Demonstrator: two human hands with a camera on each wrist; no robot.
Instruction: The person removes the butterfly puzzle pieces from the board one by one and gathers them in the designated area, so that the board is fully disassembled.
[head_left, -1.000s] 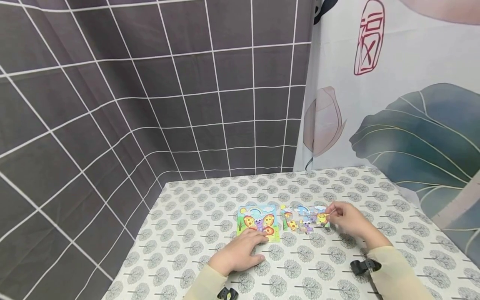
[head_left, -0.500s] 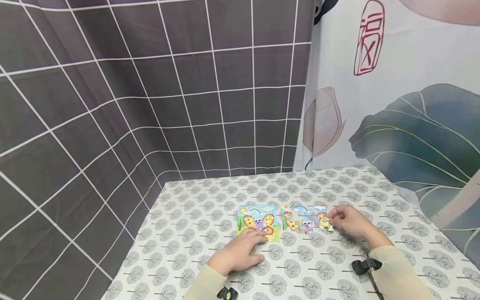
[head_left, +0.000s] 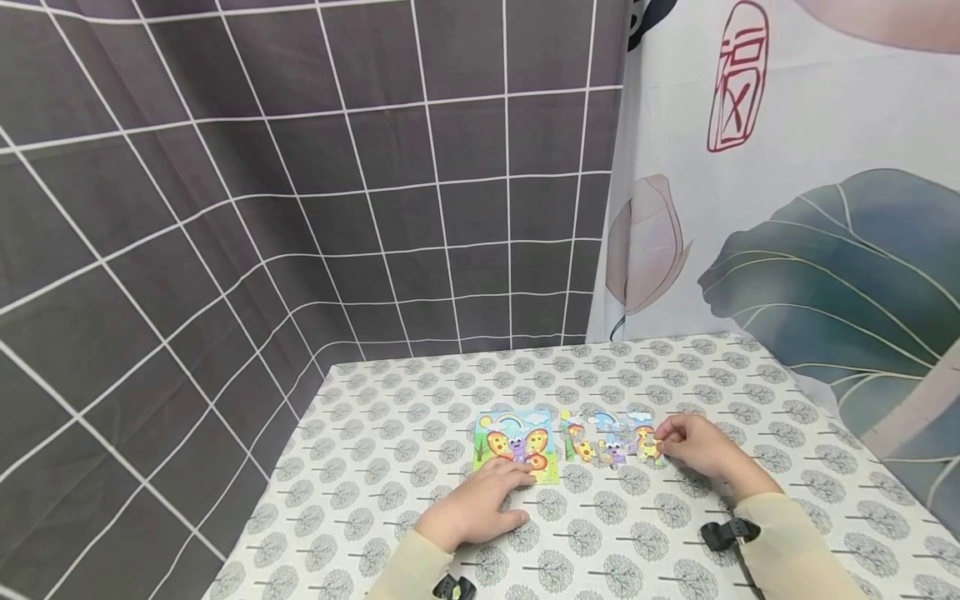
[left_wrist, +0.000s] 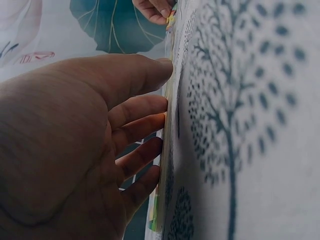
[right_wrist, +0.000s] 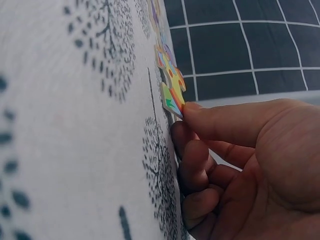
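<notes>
My left hand lies with spread fingers on the lower edge of a butterfly picture. In the left wrist view those fingers are extended, tips at the picture's edge. To the right, several jigsaw pieces are laid out with parts of the same butterfly scene, gaps showing between some. At their right end my right hand pinches a jigsaw piece with yellow, red and green print. Close over the cloth, the right wrist view shows the thumb on its near corner, the other fingers curled below.
A cloth with grey tree prints covers the table. Behind it hangs a dark curtain with white grid lines; a white curtain with leaf prints hangs at the right. Black straps circle both wrists.
My right hand has brought the tilted piece down to lie nearly flat, then shifted it slightly left against the other pieces. My left hand has stayed on the picture.
</notes>
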